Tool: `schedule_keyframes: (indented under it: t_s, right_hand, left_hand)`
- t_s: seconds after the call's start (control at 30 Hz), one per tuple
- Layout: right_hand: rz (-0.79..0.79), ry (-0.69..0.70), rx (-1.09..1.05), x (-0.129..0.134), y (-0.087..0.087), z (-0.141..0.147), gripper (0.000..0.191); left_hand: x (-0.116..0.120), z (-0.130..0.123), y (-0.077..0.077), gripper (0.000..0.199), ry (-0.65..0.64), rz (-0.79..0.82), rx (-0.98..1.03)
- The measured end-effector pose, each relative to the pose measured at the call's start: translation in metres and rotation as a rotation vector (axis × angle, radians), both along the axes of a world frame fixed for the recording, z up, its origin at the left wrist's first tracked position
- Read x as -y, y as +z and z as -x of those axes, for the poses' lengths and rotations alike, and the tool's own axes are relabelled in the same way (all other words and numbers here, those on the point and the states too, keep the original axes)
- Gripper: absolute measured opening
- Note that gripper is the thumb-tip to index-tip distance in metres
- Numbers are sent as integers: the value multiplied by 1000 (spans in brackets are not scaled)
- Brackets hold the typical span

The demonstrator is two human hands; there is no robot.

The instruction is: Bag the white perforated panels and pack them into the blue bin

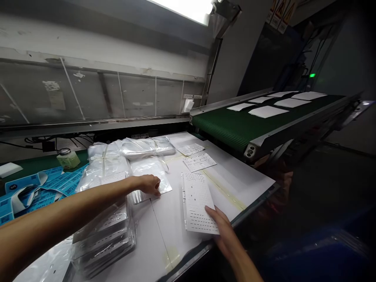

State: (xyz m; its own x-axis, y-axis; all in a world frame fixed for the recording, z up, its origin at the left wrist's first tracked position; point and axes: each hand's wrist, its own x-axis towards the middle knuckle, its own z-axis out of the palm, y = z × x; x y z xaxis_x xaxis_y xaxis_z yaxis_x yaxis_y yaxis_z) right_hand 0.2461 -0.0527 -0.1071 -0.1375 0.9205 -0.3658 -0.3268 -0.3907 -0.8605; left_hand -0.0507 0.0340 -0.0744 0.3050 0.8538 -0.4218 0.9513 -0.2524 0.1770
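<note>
Work bench w/ white top (246, 184) sits under a bright lamp (182, 8), w/ a green conveyor belt (229, 125) on the right carrying white sheets (267, 111). Left hand (149, 185) is half curled, resting on the edge of a clear plastic bag (154, 172); can't tell if it grips. Right hand (223, 235) is part open at the near edge of a white sheet w/ rows of holes (196, 199), thumb on top, other fingers mostly hidden; can't tell how firm. Sheet lies on bench, just right of the bag. Two small holed papers (199, 161) lie past it. Tied bundles of bags (102, 164) sit left, near blue printed labels (35, 188) and a small bottle (68, 158). Stack of bagged plates (102, 239) lies under left arm (58, 219).
</note>
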Motion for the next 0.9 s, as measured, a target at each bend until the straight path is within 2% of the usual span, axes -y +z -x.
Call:
schedule_keyframes:
  t_s: [0.27,0.5,0.6,0.73,0.9]
  right_hand:
    - [-22,48,-18,-3,-4,1,52]
    - [-32,60,-10,-7,-5,1,53]
    - [-33,65,7,-8,-6,1,55]
    - [-38,93,17,-9,-9,-1,55]
    - [-33,103,10,-10,-8,-2,55]
  left_hand:
    - [-8,-8,-11,31,79,16,-63]
    - [-2,-12,-8,26,49,9,-18]
    - [0,-14,-9,31,48,-3,-1]
    - [-3,-15,-11,38,59,-1,18]
    - [-8,-12,-6,33,49,53,55]
